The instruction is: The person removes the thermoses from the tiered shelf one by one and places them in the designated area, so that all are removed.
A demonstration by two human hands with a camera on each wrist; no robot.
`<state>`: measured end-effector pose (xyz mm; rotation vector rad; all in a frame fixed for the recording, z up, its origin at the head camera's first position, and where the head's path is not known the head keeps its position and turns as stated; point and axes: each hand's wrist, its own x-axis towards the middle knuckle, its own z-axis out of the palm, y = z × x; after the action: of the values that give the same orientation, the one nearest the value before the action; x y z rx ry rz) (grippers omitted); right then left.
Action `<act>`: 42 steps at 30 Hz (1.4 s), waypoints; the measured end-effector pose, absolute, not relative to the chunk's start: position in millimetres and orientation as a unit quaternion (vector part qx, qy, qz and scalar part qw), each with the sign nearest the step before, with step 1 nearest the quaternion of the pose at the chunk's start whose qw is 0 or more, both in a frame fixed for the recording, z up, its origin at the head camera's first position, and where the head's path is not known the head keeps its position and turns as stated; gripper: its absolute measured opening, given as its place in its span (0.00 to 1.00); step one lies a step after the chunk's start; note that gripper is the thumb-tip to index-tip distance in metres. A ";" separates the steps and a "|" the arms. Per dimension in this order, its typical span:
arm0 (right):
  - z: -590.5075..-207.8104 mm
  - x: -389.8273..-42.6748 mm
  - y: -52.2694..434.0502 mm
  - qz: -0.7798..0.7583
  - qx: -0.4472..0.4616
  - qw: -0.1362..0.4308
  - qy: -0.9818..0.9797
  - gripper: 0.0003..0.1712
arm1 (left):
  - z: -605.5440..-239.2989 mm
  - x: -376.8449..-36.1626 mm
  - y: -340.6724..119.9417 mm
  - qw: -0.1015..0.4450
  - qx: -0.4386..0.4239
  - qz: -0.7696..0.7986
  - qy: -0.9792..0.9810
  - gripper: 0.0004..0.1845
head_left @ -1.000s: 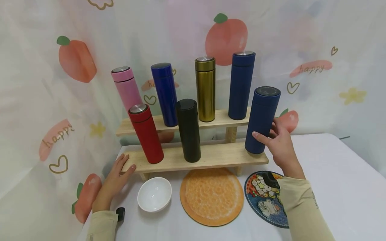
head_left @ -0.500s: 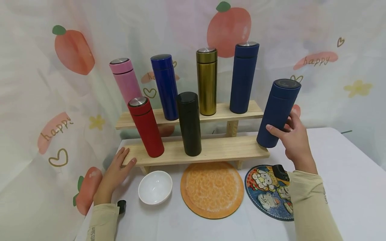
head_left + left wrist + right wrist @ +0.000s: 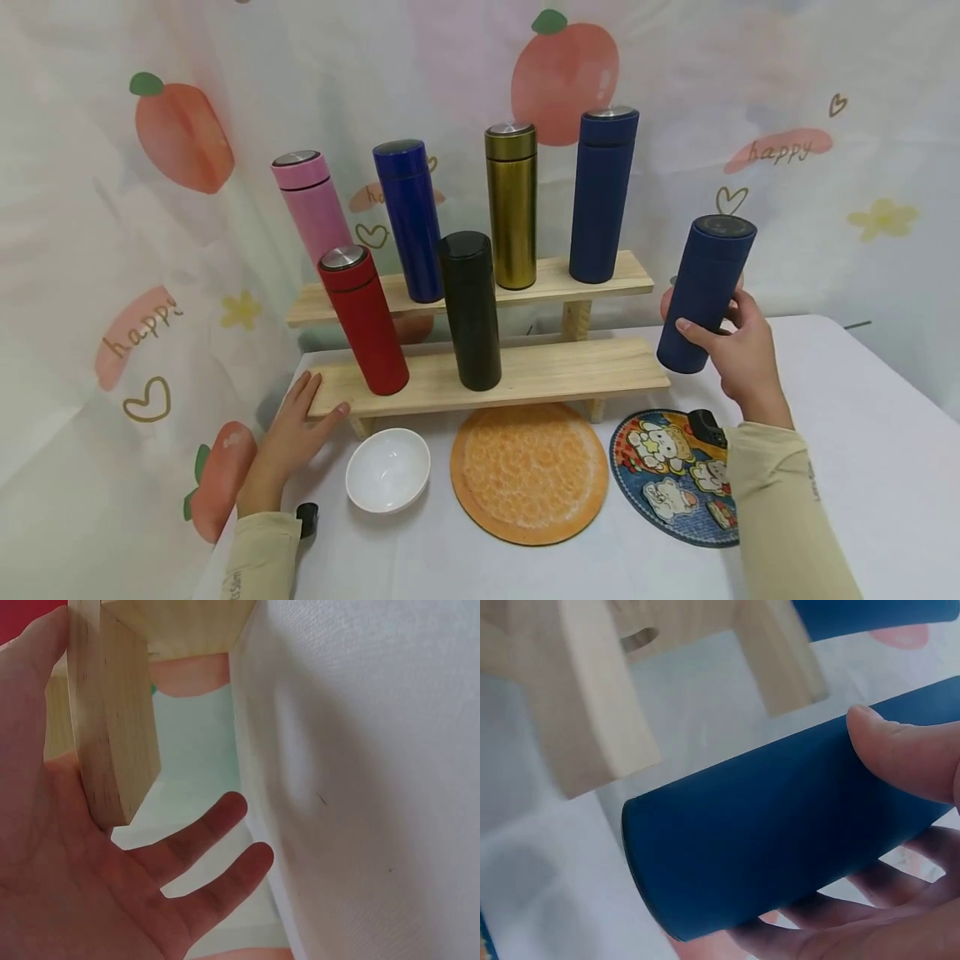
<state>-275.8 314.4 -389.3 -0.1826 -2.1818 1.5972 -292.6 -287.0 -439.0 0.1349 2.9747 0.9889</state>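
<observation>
My right hand (image 3: 747, 357) grips a dark blue thermos bottle (image 3: 705, 296), thumb on its near side and fingers round the back. The bottle is tilted, its top leaning right, just off the right end of the lower shelf (image 3: 570, 372). In the right wrist view the bottle's base (image 3: 652, 870) points toward the wooden supports. My left hand (image 3: 291, 442) rests against the left end of that shelf. In the left wrist view the board's end (image 3: 112, 742) meets the palm, and two fingers stretch out straight beneath it. On the lower shelf stand a red bottle (image 3: 367, 325) and a black bottle (image 3: 471, 317).
On the upper shelf (image 3: 465, 307) stand a pink bottle (image 3: 311, 204), a shiny blue bottle (image 3: 408, 225), a gold bottle (image 3: 512, 212) and another dark blue bottle (image 3: 603, 200). In front lie a white bowl (image 3: 387, 471), an orange round mat (image 3: 529, 475) and a patterned mat (image 3: 675, 483).
My right hand has lifted the dark blue bottle off the lower shelf and carried it right, past the shelf's end. My left hand stays at the shelf's left end.
</observation>
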 end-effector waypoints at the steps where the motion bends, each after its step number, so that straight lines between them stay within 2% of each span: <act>1: -392.0 -277.9 314.5 0.575 -0.062 0.211 -0.788 0.52 | -440.3 -292.2 -287.0 0.003 0.040 0.316 0.948 0.52; 18: -430.8 -298.2 326.9 0.559 -0.030 0.162 -0.812 0.55 | -447.8 -290.1 -290.3 -0.013 0.028 0.327 0.944 0.52; 23: -429.6 -307.0 329.7 0.531 -0.022 0.163 -0.831 0.56 | -443.6 -289.6 -289.9 -0.016 0.034 0.330 0.943 0.51; 31: -419.7 -326.0 332.0 0.490 -0.025 0.114 -0.864 0.55 | -440.0 -289.5 -292.1 -0.017 0.037 0.332 0.943 0.51; 42: -423.1 -353.2 339.2 0.478 -0.033 0.119 -0.869 0.56 | -445.8 -295.1 -288.2 -0.030 0.053 0.335 0.940 0.49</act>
<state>-353.2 339.2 -423.1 -0.0971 -2.5415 1.3980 -295.1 -288.2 -445.8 0.1699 3.0113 1.0740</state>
